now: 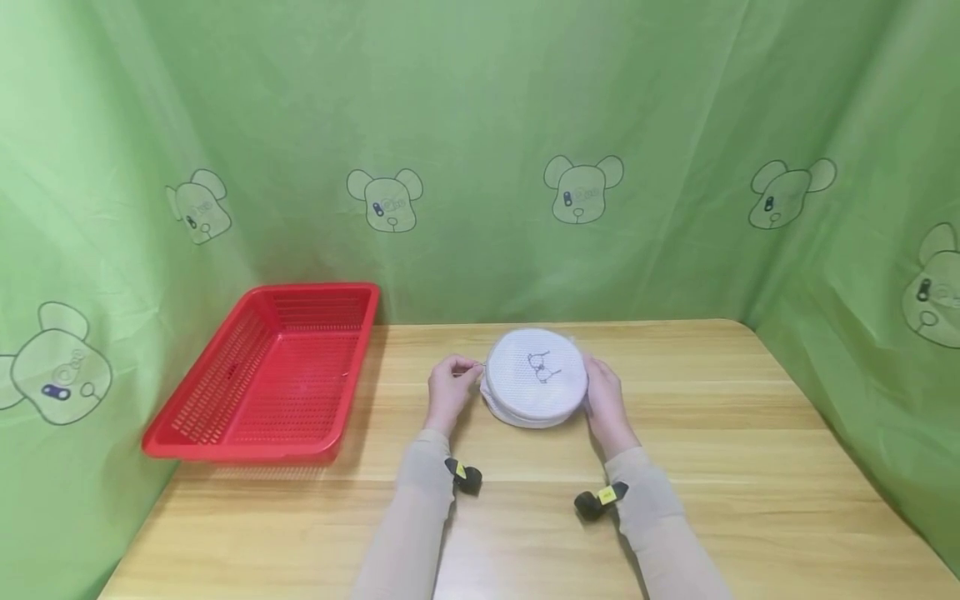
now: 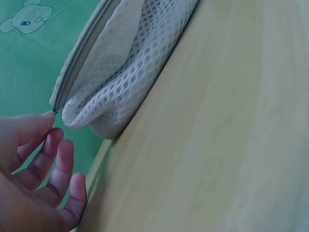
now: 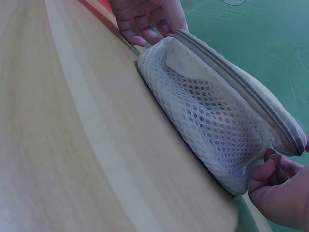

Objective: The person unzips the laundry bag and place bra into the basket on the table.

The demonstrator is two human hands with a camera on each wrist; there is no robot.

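Note:
A round white mesh laundry bag [image 1: 536, 375] with a zipper round its upper edge and a small line drawing on its lid sits on the table. At the bag's left edge, my left hand [image 1: 452, 385] pinches the zipper pull [image 2: 55, 111] between thumb and forefinger, its other fingers loosely bent. My right hand [image 1: 606, 398] grips the bag's right side; in the right wrist view its fingers [image 3: 273, 169] curl against the mesh below the zipper [image 3: 251, 92]. The mesh wall sags in folds. What the bag holds, if anything, cannot be made out.
A red plastic basket [image 1: 363, 358] with slotted walls stands on the left of the wooden table [image 1: 720, 467]. Green curtain cloth [image 1: 480, 100] with bear-head prints hangs behind and along both sides.

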